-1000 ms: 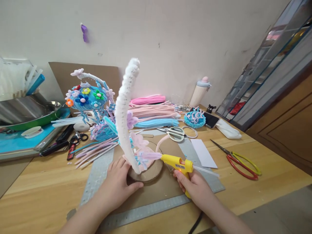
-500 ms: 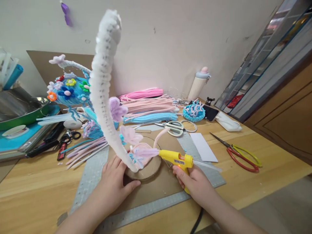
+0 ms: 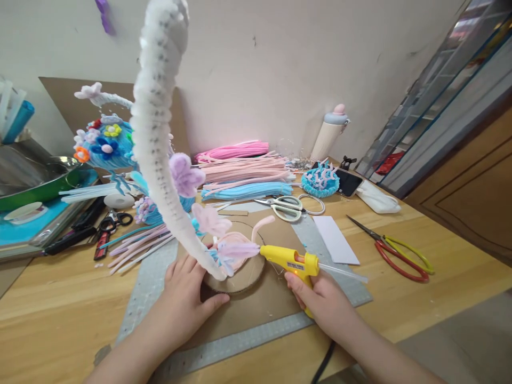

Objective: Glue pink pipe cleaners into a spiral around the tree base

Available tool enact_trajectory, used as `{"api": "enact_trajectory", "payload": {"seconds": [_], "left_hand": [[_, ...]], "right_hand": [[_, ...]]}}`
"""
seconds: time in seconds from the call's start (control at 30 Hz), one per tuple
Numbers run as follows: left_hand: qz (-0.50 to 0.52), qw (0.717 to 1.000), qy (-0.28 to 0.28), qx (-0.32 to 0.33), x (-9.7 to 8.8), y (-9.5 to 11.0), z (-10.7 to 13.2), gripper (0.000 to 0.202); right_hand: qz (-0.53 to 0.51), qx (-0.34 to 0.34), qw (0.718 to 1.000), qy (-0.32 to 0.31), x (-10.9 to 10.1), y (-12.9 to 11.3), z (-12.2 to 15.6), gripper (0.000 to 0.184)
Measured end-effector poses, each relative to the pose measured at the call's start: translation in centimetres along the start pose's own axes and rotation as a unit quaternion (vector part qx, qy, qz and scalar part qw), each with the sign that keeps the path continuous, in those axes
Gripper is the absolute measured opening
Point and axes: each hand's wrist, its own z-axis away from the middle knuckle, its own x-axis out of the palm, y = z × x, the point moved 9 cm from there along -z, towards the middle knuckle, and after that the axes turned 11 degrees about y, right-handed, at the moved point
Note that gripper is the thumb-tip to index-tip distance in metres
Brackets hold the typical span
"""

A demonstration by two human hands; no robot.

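My right hand (image 3: pixel 314 288) is closed round the handle of a yellow hot glue gun (image 3: pixel 290 260), a clear glue stick (image 3: pixel 344 273) poking from its back. The gun's nozzle points left and meets the tip of a lilac pipe-cleaner piece (image 3: pixel 240 249). With thumb in front and fingers behind, my left hand (image 3: pixel 188 285) grips the left edge of a round cardboard disc (image 3: pixel 244 280). On the disc lies a coil of pink pipe cleaner (image 3: pixel 237 240). From it rises a tall, curved white fuzzy stem (image 3: pixel 154 122), bearing a purple flower (image 3: pixel 186 175) and a pale pink flower (image 3: pixel 210 220).
A cardboard sheet (image 3: pixel 256 320) covers a grey cutting mat (image 3: pixel 240 341). Pipe-cleaner bundles (image 3: pixel 244 169) lie behind, near white-handled scissors (image 3: pixel 286 208). Red-and-yellow scissors (image 3: pixel 396 256) rest at right. A flowered blue ball (image 3: pixel 112 146) and a green-rimmed pan (image 3: pixel 52 189) are at left.
The view has shifted slightly, and the white stem's top now sits higher and further left in the picture. Both hands keep their holds; the glue gun stays at the lilac piece.
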Motion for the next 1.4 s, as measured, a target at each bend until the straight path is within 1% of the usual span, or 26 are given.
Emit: {"api": "enact_trajectory", "payload": {"seconds": [0.1,0.3,0.47,0.57,0.73,0.87,1.07,1.2,1.4], "left_hand": [[0.001,1.000,0.001,-0.003,0.0,-0.1,0.0,0.068],[-0.005,1.000,0.000,-0.001,0.1,0.0,0.0,0.065],[-0.014,1.000,-0.004,-0.003,0.1,0.0,0.1,0.068],[-0.018,1.000,-0.003,0.001,0.0,0.1,0.0,0.067],[-0.019,1.000,0.006,0.014,-0.2,0.4,0.0,0.071],[-0.010,1.000,0.022,0.016,-0.4,0.4,0.1,0.067],[-0.004,1.000,0.023,0.013,-0.5,0.5,0.1,0.069],[0.000,1.000,0.018,0.011,-0.5,0.7,0.0,0.064],[0.006,1.000,0.014,0.012,-0.7,1.0,-0.1,0.059]], "right_hand": [[0.028,0.006,0.999,-0.027,0.4,0.1,0.1,0.041],[0.057,0.001,0.998,-0.036,0.4,-0.2,0.3,0.045],[0.053,-0.018,0.998,-0.030,0.1,-0.8,0.4,0.043],[0.039,-0.021,0.998,-0.041,0.3,-1.0,0.5,0.040],[0.039,-0.026,0.997,-0.056,0.7,-0.9,0.5,0.040],[0.059,-0.020,0.996,-0.065,0.8,-0.9,0.6,0.040],[0.052,-0.016,0.996,-0.071,0.7,-0.8,1.0,0.038],[0.063,-0.014,0.993,-0.094,1.4,-0.6,1.3,0.041],[0.079,-0.023,0.992,-0.099,1.8,-1.1,1.6,0.043]]}}
